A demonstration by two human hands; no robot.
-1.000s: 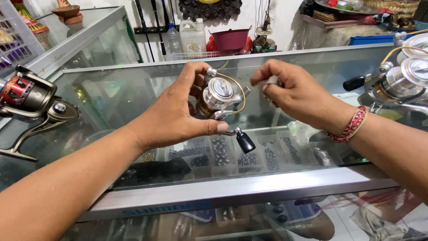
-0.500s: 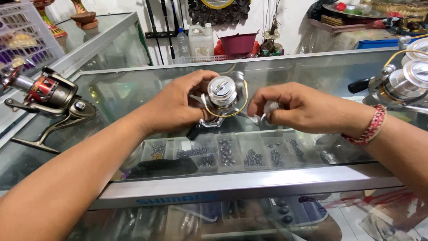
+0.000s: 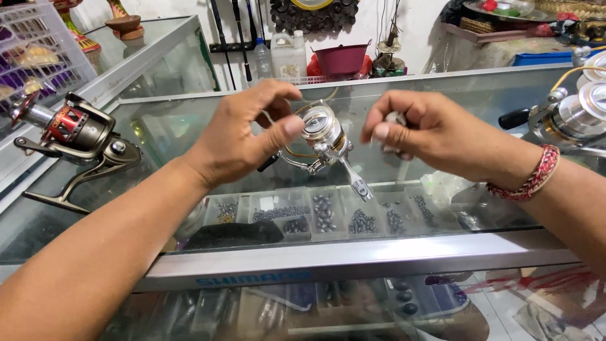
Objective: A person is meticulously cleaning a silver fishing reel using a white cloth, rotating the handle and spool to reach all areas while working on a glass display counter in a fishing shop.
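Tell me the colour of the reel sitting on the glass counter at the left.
The reel is dark grey-brown with red accents, in the head view.

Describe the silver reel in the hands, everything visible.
The silver reel is a small spinning reel of shiny, metal-looking finish, held in the air above the glass counter. Its round spool faces up toward the camera, with a thin golden bail wire curving around it. The foot stem juts down to the right. A dark knob peeks out at lower left. The left hand grips it, thumb against the spool's side. The right hand is close beside it, pinching a small silvery piece, apart from the reel.
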